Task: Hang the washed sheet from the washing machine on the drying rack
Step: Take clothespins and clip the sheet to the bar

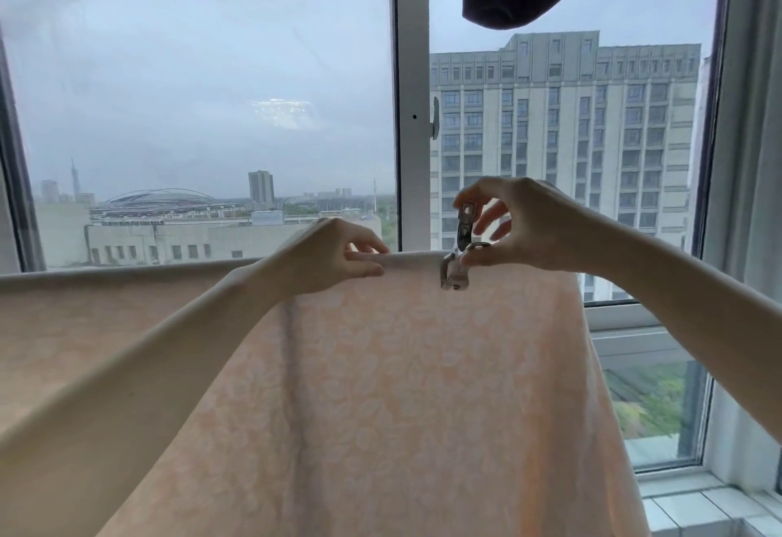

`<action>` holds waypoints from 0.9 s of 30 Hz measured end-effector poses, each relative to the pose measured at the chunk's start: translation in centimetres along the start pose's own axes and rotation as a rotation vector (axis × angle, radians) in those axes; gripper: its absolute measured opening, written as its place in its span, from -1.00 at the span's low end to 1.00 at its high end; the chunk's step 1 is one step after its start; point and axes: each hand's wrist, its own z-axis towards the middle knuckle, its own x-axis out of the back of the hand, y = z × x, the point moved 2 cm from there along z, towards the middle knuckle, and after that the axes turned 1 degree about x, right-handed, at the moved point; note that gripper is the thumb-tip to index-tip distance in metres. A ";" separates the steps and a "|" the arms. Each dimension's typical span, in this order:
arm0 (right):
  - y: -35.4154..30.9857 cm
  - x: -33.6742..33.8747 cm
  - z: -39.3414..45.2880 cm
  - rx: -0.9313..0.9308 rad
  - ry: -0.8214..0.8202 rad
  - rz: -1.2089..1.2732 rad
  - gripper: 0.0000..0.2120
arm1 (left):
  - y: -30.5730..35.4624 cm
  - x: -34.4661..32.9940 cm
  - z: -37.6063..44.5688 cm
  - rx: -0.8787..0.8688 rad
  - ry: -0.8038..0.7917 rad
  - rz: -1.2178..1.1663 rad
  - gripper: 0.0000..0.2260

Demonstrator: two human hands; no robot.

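on the sheet (402,367), hands pinch fold and metal clip (459,249).

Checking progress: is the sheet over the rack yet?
Yes: the sheet drapes over the bar, the right hand pinching a clip onto it.

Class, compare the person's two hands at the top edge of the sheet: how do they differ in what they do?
The right hand pinches a metal clip that sits on the peach sheet; the left hand holds no clip and pinches the sheet's top fold. The right hand sits higher, above the edge; the left hand lies along it. Both work at the same edge.
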 end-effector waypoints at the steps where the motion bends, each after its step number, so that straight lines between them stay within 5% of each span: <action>1: -0.6 0.1 0.1 0.012 0.020 0.011 -0.35 | -0.1 -0.1 0.0 0.007 0.013 -0.004 -0.82; 9: -2.1 0.0 0.7 0.092 0.179 -0.116 -0.40 | -0.5 -0.1 0.2 0.006 0.069 0.023 -0.78; 27: -1.8 -0.8 4.8 0.018 0.005 -0.037 -0.45 | 0.0 -0.5 0.8 0.039 0.015 0.023 -0.83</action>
